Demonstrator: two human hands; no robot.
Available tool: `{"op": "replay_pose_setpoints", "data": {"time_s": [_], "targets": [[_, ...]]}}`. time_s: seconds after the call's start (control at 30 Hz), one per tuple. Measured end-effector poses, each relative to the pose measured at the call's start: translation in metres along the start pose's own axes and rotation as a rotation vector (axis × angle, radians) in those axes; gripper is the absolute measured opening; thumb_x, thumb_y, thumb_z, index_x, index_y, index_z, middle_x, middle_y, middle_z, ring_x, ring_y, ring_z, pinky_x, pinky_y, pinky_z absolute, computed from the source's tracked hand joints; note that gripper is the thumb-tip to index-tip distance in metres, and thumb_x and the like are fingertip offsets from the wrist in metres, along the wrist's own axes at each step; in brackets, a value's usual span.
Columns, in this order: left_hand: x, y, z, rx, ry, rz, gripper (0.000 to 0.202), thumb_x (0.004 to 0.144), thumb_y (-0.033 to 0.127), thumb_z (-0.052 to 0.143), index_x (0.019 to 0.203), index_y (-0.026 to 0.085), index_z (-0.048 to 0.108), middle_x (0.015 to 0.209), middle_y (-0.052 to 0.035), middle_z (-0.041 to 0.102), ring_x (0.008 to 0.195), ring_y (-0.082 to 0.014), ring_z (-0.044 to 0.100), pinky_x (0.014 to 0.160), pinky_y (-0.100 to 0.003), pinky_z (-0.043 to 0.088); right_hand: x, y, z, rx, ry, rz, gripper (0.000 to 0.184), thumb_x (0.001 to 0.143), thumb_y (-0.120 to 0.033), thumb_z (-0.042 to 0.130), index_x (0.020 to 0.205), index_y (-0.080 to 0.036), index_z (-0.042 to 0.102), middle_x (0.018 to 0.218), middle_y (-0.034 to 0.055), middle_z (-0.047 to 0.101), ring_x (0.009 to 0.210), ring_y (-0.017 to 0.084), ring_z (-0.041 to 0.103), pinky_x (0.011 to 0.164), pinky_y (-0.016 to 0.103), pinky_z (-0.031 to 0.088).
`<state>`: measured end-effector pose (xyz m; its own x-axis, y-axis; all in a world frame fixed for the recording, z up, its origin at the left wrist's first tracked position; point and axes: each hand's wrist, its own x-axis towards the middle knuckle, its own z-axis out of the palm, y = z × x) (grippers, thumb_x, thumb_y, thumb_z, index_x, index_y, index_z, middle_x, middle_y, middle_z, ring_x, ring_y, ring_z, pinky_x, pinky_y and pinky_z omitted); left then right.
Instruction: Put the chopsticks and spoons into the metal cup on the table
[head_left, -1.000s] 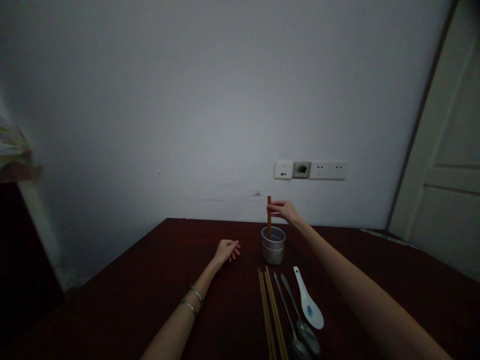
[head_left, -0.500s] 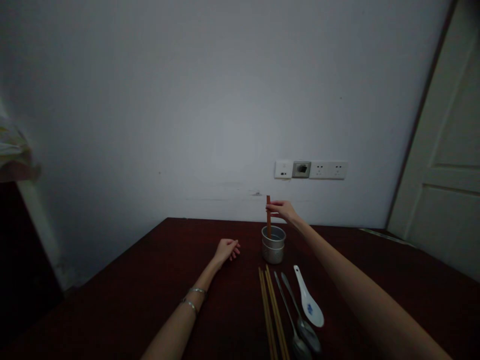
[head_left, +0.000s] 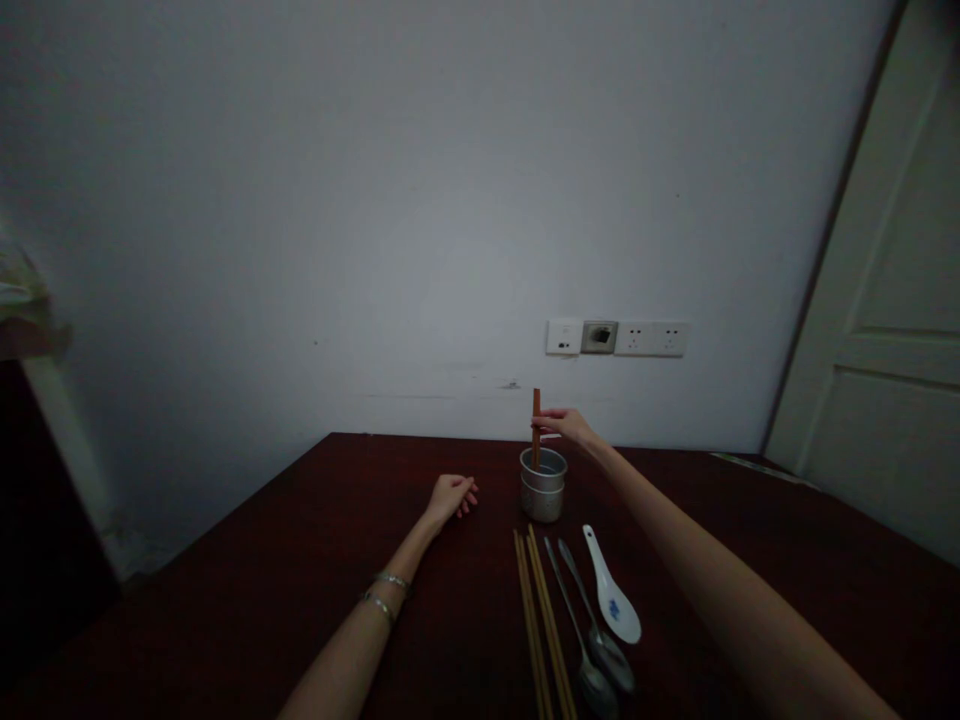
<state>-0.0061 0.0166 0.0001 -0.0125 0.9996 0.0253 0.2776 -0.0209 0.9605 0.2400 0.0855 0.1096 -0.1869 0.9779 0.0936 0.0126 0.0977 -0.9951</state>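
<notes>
The dark red table (head_left: 225,600) bears a metal cup (head_left: 542,492), with the left hand (head_left: 448,495) resting beside it. Nearer lie chopsticks (head_left: 540,620), two metal spoons (head_left: 590,645) and a white spoon (head_left: 613,602).

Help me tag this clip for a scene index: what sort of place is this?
Probably a room in a home: a dark wooden table against a plain wall with a socket strip, a panelled door at right, and chopsticks, spoons and a metal cup on the table.
</notes>
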Motion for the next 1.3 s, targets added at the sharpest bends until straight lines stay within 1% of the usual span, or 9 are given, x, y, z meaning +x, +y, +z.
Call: {"op": "replay_pose_setpoints", "data": {"time_s": [0.23,0.37,0.57,0.7,0.83,1.0,1.13,1.23,1.3], "targets": [[-0.005,0.005,0.0,0.035,0.012,0.006,0.029,0.08,0.032,0.042,0.074,0.008,0.058,0.054,-0.0005,0.058,0.035,-0.0042,0.043,0.033,-0.016,0.03,-0.005,0.008,-0.011,-0.065,-0.037,0.014,0.035,0.056,-0.03,0.074,0.084,-0.012,0.064,0.08,0.0094,0.068,0.065,0.015,0.063,0.054,0.022,0.052],[-0.004,0.004,0.0,0.044,0.012,0.013,0.029,0.08,0.032,0.042,0.073,0.008,0.057,0.053,-0.0004,0.057,0.035,-0.0045,0.043,0.033,-0.016,0.029,-0.014,0.015,-0.026,-0.048,-0.015,0.038,0.038,0.059,-0.035,0.072,0.089,-0.013,0.063,0.088,0.0106,0.067,0.07,0.016,0.064,0.056,0.023,0.052],[-0.002,0.003,0.001,0.051,0.001,0.02,0.028,0.08,0.03,0.041,0.072,0.008,0.056,0.053,-0.0007,0.056,0.034,-0.005,0.042,0.033,-0.016,0.028,-0.045,0.053,-0.073,-0.17,0.187,0.008,0.03,0.065,-0.039,0.064,0.079,-0.012,0.064,0.079,0.0109,0.068,0.068,0.016,0.063,0.053,0.021,0.049],[-0.002,0.004,0.002,0.084,0.005,0.015,0.026,0.079,0.029,0.041,0.072,0.008,0.056,0.053,-0.0007,0.057,0.035,-0.0051,0.043,0.033,-0.016,0.028,-0.075,0.088,-0.109,-0.365,0.282,-0.026,0.031,0.069,-0.04,0.058,0.08,-0.011,0.065,0.07,0.0088,0.067,0.062,0.016,0.062,0.05,0.021,0.047],[-0.005,0.006,0.003,0.107,0.009,0.033,0.025,0.077,0.029,0.042,0.071,0.009,0.056,0.052,-0.0003,0.056,0.035,-0.005,0.043,0.033,-0.016,0.028,-0.103,0.11,-0.129,-0.463,0.335,-0.049,0.033,0.072,-0.038,0.053,0.09,-0.012,0.064,0.075,0.0081,0.068,0.066,0.017,0.063,0.056,0.025,0.049],[-0.011,0.008,0.002,0.116,0.041,0.047,0.028,0.075,0.034,0.044,0.07,0.01,0.057,0.053,-0.0002,0.056,0.035,-0.0046,0.042,0.034,-0.015,0.027,-0.127,0.115,-0.132,-0.667,0.45,-0.194,0.036,0.07,-0.032,0.05,0.101,-0.016,0.062,0.083,0.0058,0.067,0.077,0.019,0.062,0.072,0.029,0.047],[-0.015,0.008,0.004,0.16,0.065,0.067,0.026,0.073,0.031,0.043,0.068,0.01,0.058,0.051,0.0001,0.055,0.036,-0.0055,0.042,0.037,-0.016,0.03,-0.134,0.113,-0.127,-0.753,0.45,-0.208,0.036,0.072,-0.028,0.046,0.103,-0.015,0.061,0.088,0.0072,0.067,0.084,0.02,0.062,0.077,0.029,0.045],[-0.023,0.012,0.005,0.298,0.073,0.11,0.021,0.07,0.023,0.044,0.064,0.011,0.061,0.054,-0.0016,0.058,0.046,-0.0089,0.049,0.045,-0.018,0.036,-0.134,0.112,-0.125,-0.79,0.433,-0.21,0.032,0.073,-0.025,0.045,0.098,-0.015,0.063,0.095,0.008,0.066,0.09,0.02,0.06,0.082,0.029,0.043],[-0.033,0.017,0.007,0.422,0.033,0.182,0.019,0.067,0.021,0.047,0.062,0.012,0.063,0.061,-0.0032,0.063,0.059,-0.0124,0.055,0.055,-0.02,0.04,-0.135,0.112,-0.125,-0.81,0.419,-0.219,0.031,0.073,-0.024,0.045,0.095,-0.015,0.064,0.097,0.008,0.065,0.093,0.02,0.059,0.085,0.029,0.042]]}}
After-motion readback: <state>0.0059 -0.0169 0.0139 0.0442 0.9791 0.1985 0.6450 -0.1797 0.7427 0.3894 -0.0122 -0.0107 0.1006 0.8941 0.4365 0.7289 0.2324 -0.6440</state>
